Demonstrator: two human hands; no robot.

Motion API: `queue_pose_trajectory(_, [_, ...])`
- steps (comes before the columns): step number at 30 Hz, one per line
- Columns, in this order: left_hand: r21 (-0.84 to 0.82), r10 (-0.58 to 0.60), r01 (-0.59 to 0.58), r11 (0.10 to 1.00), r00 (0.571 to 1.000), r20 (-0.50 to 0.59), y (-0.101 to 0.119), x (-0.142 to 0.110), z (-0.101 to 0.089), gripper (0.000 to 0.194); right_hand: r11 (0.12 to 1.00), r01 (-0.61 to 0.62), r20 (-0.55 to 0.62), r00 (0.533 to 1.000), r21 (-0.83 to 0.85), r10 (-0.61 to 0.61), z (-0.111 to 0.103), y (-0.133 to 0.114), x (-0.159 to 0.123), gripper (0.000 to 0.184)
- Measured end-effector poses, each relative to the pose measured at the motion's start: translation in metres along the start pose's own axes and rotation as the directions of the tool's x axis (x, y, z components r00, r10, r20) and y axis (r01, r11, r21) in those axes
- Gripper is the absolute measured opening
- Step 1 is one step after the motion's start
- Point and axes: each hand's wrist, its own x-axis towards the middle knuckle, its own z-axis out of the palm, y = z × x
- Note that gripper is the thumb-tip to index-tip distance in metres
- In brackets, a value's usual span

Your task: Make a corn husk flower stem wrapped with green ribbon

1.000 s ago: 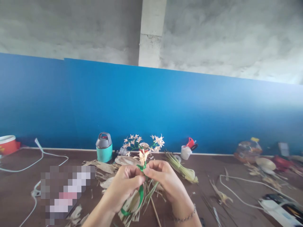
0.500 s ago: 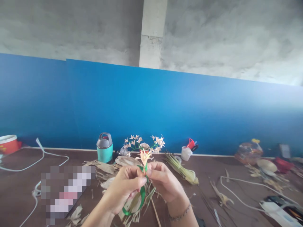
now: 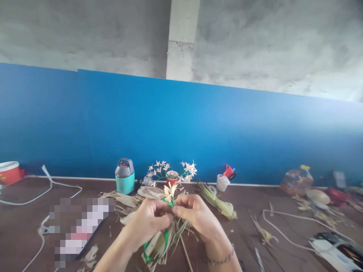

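Note:
Low in the middle of the head view, a pale husk flower [image 3: 169, 192] points upward between my two hands. Green tape [image 3: 166, 241] wraps its stem and hangs in a loop under my left hand. My left hand [image 3: 151, 217] is closed, its thumb and fingers pinching the taped stem from the left. From the right, my right hand [image 3: 194, 215] pinches the same stem just below the petals; a bracelet circles that wrist. Behind the flower, a red pot [image 3: 171, 180] holds sprays of similar small flowers [image 3: 189, 170]. Dry husks [image 3: 155, 247] lie beneath my hands.
A teal flask [image 3: 125, 180] stands back left. Right of the flower pot are a bundle of pale green husk strips [image 3: 218, 202] and a white cup [image 3: 222, 183] with red-handled tools. White cables [image 3: 286, 213] cross the brown table. A blue partition [image 3: 215, 132] rises behind.
Both hands and the flower have moved slightly down and left. The flower head has tilted, and the green tape loop has shifted left with the hands.

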Motion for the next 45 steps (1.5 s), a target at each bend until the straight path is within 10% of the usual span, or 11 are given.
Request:
queue_pose_trajectory(7, [-0.070, 0.004, -0.018, 0.997, 0.979, -0.204, -0.011, 0.013, 0.015, 0.017, 0.963, 0.007, -0.242, 0.967, -0.270, -0.075, 0.002, 0.004, 0.008, 0.010])
queue_pose_trajectory(22, [-0.119, -0.097, 0.082, 0.989, 0.988, -0.122, -0.013, 0.014, 0.015, 0.018, 0.907, -0.007, -0.275, 0.954, -0.420, -0.119, 0.001, 0.005, 0.005, 0.008])
queue_pose_trajectory(26, [-0.171, -0.079, 0.058, 0.984, 0.990, -0.120, -0.009, 0.011, 0.014, 0.020, 0.971, -0.036, -0.235, 0.972, -0.235, -0.020, -0.001, 0.000, 0.003, 0.012])
queue_pose_trajectory(33, [-0.526, -0.066, 0.104, 0.844, 0.994, 0.091, -0.002, 0.005, 0.006, 0.024, 0.936, 0.027, 0.177, 0.980, 0.352, -0.095, -0.005, 0.005, 0.005, 0.026])
queue_pose_trajectory(45, [-0.689, -0.064, 0.218, 0.691, 0.968, 0.242, -0.010, 0.001, 0.013, 0.018, 0.824, -0.100, 0.341, 0.933, 0.558, -0.118, -0.003, 0.018, 0.009, 0.021])
